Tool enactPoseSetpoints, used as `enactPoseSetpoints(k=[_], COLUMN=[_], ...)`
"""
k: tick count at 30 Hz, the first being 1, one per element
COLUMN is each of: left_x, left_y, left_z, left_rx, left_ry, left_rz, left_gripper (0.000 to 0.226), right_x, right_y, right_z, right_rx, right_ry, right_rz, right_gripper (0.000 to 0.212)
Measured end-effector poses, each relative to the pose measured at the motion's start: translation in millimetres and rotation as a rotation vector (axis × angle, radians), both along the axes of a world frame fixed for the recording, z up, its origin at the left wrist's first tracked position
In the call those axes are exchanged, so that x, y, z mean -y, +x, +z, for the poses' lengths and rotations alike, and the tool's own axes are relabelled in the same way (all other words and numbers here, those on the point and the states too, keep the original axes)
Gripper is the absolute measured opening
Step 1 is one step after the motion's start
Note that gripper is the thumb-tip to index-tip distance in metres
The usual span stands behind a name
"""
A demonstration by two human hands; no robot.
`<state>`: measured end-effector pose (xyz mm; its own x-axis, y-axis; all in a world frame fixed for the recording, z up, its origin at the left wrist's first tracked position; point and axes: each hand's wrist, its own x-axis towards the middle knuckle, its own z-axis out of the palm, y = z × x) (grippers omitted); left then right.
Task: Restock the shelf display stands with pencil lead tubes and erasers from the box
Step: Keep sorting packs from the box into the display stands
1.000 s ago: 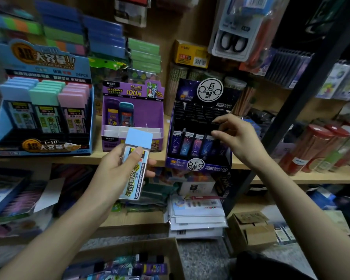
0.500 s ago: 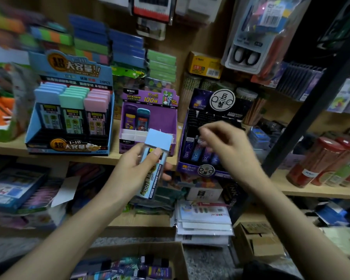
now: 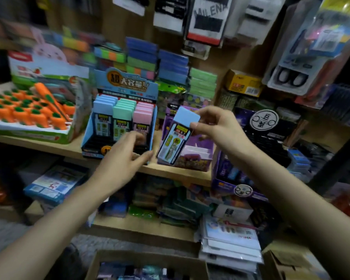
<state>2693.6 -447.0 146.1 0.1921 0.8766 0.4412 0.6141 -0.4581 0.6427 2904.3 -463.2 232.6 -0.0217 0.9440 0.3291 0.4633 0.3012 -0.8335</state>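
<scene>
My right hand (image 3: 214, 128) pinches the blue cap end of a flat pencil lead case (image 3: 176, 136), which hangs tilted in front of the purple display stand (image 3: 192, 158). My left hand (image 3: 123, 158) is free, fingers spread, reaching toward the front of the blue display stand (image 3: 119, 118) that holds rows of blue, green and pink capped cases. A dark display stand (image 3: 263, 138) with slim lead tubes stands to the right. The cardboard supply box (image 3: 146, 267) sits below on the floor with several packs inside.
A tray of orange carrot-shaped erasers (image 3: 28, 114) fills the left of the wooden shelf (image 3: 170, 172). Stacked coloured packs stand behind the stands. Scissors packs (image 3: 303, 57) hang at upper right. Paper packs (image 3: 230, 245) pile on the lower shelf.
The blue-capped case passed from my left hand to my right. My left hand let go and moved toward the blue stand. The view swung left.
</scene>
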Motion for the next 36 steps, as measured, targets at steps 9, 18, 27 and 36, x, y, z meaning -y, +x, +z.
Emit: enactPoseSetpoints(k=[9, 18, 27, 36], left_x=[-21, -33, -33, -34], left_y=[-99, -118, -111, -109], left_z=[-35, -61, -62, -60], left_rx=[-0.231, 0.102, 0.186, 0.191], left_ry=[-0.06, -0.228, -0.25, -0.255], left_rz=[0.291, 0.275, 0.195, 0.218], left_gripper=[0.063, 0.062, 0.055, 0.05], right_x=[-76, -112, -113, -124], right_y=[-99, -168, -166, -168], right_z=[19, -17, -26, -40], right_rx=[-0.044, 0.421, 0.551, 0.976], right_ry=[0.103, 0.245, 0.27, 0.543], right_rz=[0.021, 0.042, 0.063, -0.036], right_gripper=[0.013, 0.021, 0.029, 0.024])
